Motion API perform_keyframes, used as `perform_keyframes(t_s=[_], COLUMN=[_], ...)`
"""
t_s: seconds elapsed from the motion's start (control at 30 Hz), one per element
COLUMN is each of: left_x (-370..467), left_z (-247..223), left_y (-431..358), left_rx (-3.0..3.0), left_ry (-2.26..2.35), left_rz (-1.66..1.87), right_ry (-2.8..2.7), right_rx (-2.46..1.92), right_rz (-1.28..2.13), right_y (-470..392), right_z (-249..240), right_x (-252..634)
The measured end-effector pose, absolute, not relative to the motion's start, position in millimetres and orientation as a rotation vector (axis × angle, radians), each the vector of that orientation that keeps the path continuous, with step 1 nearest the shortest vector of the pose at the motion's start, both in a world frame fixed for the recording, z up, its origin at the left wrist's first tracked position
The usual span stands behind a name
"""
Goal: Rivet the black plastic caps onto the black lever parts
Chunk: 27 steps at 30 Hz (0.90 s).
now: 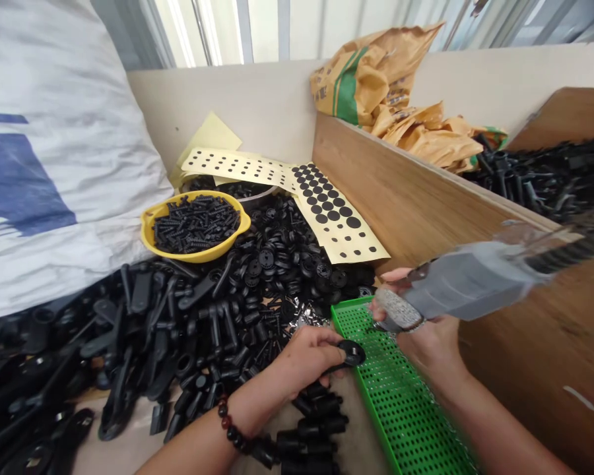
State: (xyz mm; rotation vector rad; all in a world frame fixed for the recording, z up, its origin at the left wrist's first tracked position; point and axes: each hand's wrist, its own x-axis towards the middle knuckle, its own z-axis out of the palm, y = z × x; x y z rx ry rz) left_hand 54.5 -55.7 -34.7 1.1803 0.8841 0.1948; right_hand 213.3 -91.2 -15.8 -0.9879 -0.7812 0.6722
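Note:
My left hand point(309, 359), with a beaded bracelet on its wrist, grips a black part with a round end point(352, 353) near the left edge of a green perforated tray point(400, 409). Above the tray, my right hand point(416, 323) is wrapped round a grey power tool point(468, 280), which points left and down; tape or a wrap covers one finger. The tool's tip is close to the tray's upper end and apart from the black part. Small silvery pieces point(307, 315) lie just beyond my left hand.
A yellow bowl point(195, 254) holds dark screw-like pieces. Black parts point(153, 330) pile up at the left and centre. Sticker sheets point(334, 227) lean by a wooden divider point(406, 191). A white sack point(79, 165) stands left; brown bags point(376, 76) lie beyond the divider.

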Motion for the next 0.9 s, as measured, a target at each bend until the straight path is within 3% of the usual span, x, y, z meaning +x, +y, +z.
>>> perform_keyframes(t_s=[0.27,0.9], left_x=[54.6,54.8], left_z=[-34.7,-27.4], left_y=[-58.3,-59.5], left_rx=[1.242,1.263], left_ry=[0.885,0.918], left_rz=[0.193,0.196], right_ry=[-0.849,-0.913], right_rx=[-0.885,-0.817], right_rz=[0.676,0.687], right_y=[-116.9,-129.4], right_z=[29.3,20.2], right_x=[202.0,187.7])
